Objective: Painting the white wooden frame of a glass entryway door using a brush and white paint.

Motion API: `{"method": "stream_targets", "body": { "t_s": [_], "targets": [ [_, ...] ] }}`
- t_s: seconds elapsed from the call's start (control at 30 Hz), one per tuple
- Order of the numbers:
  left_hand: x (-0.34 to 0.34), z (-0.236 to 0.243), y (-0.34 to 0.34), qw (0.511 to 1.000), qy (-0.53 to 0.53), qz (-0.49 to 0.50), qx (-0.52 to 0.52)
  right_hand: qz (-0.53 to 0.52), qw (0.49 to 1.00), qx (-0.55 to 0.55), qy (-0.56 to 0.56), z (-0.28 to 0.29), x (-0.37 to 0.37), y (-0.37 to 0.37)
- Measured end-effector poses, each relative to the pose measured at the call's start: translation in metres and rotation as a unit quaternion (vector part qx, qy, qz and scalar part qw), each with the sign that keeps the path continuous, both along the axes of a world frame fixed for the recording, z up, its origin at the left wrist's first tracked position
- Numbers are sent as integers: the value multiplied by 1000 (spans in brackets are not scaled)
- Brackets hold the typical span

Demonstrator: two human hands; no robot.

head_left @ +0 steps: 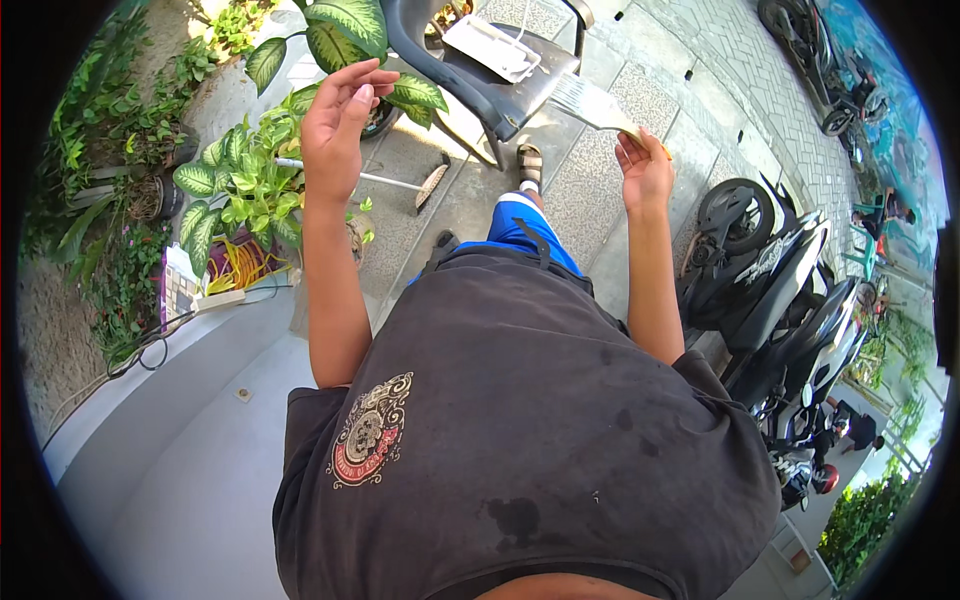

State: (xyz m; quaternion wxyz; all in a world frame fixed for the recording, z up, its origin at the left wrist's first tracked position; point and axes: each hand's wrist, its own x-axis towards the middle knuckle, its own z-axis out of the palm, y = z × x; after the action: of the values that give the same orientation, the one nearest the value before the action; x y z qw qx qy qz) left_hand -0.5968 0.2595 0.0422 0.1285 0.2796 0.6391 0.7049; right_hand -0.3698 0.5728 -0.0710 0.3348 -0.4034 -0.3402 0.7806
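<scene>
My right hand [648, 180] is closed round the handle of a wide flat paintbrush [595, 107], whose pale bristles point up and left toward a dark chair [450, 82]. On the chair's seat lies a white paint tray [490, 48] with a thin light-coloured handle or stick across it. My left hand [335, 135] is raised beside a leafy potted plant [345, 30], its fingers loosely stretched and nothing in them. Both hands are apart from the chair.
A push broom [432, 188] rests on the paving near my feet. Several motorbikes [775, 280] are parked at the right. A low white curved wall [190, 400] stands at the left, with a yellow coiled hose or cord [240, 265] beside it. Seated people are far right.
</scene>
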Motion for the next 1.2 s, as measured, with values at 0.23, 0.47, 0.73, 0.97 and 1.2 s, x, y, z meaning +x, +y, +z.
{"method": "stream_targets", "body": {
  "t_s": [0.23, 0.47, 0.73, 0.97, 1.2],
  "targets": [
    [-72, -48, 80, 993, -34, 110, -16, 88, 995, 19, -48, -19, -135, 110],
    [-124, -151, 167, 961, -178, 211, -33, 200, 961, 166, -90, -73, -293, 203],
    [-169, -336, 230, 822, -152, 438, -332, 323, 773, 502, -213, -237, -470, 209],
    [-168, -445, 280, 737, -158, 485, -443, 395, 688, 546, -269, -359, -548, 201],
    [-169, -461, 283, 693, -95, 524, -485, 432, 677, 539, -256, -422, -572, 190]
  ]
}}
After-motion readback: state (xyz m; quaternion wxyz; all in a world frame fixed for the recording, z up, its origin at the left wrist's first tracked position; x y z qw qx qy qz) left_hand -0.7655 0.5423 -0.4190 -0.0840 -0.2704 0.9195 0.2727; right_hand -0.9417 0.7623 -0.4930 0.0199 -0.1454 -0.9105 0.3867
